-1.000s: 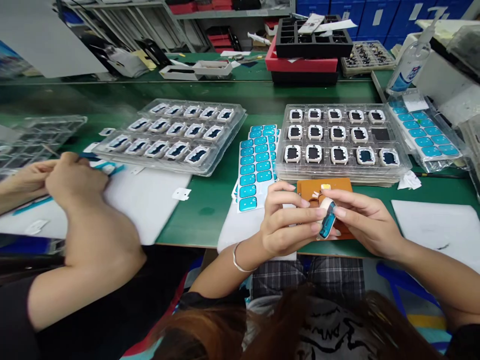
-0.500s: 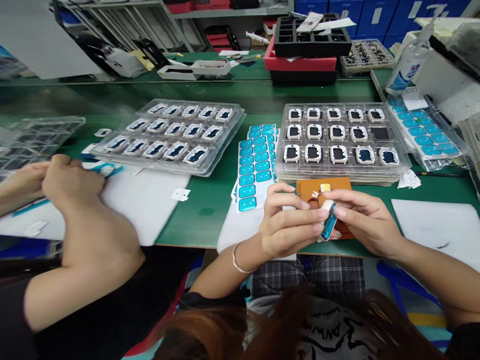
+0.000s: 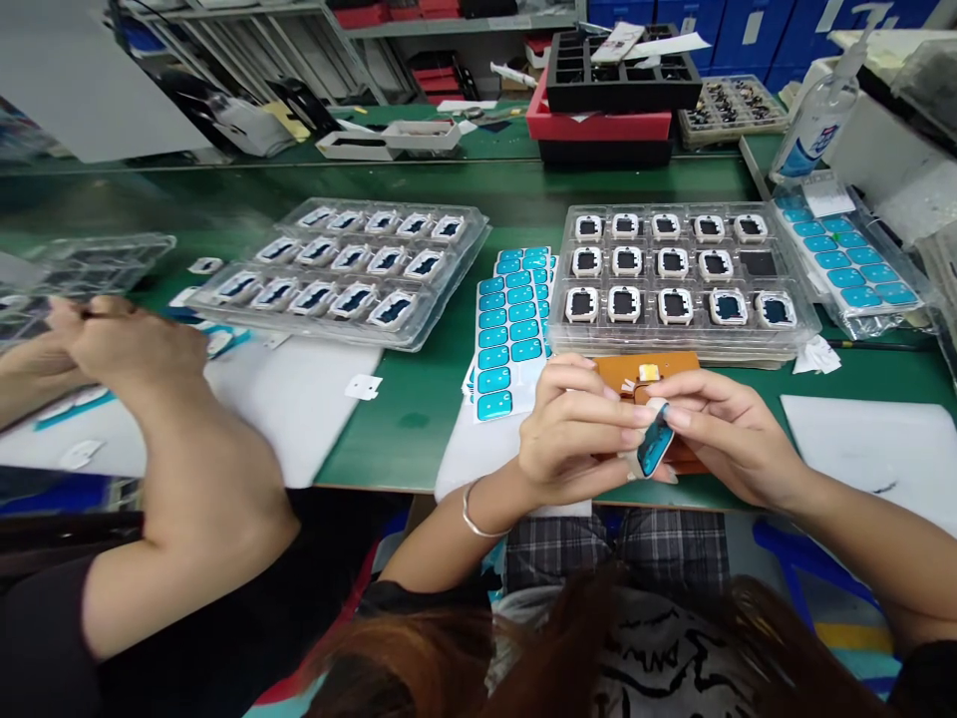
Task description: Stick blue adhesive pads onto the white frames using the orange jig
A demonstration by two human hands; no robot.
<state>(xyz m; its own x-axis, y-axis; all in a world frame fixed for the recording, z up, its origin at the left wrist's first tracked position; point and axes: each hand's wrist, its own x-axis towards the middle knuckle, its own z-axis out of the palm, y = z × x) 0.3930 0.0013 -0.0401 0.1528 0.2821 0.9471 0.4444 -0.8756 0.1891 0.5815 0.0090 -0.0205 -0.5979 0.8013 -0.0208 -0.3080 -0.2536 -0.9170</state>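
White-framed part (image 3: 655,440) with a blue film sits pinched between both hands — left hand (image 3: 572,434) and right hand (image 3: 722,439) each clasp it with fingertips — above the desk's (image 3: 419,419) near edge, over an orange block (image 3: 624,374). Behind lies a clear tray (image 3: 803,334); a co-worker's hand (image 3: 131,344) works at the desk's left end.

Bare forearms, no sleeves in sight, entering from the lower centre and lower right of the frame. Thin silver bangle (image 3: 473,514) round the wrist of the left hand (image 3: 572,434). Right hand (image 3: 729,439) without rings. Plaid grey trousers (image 3: 617,548) at bottom centre; white printed top below them.
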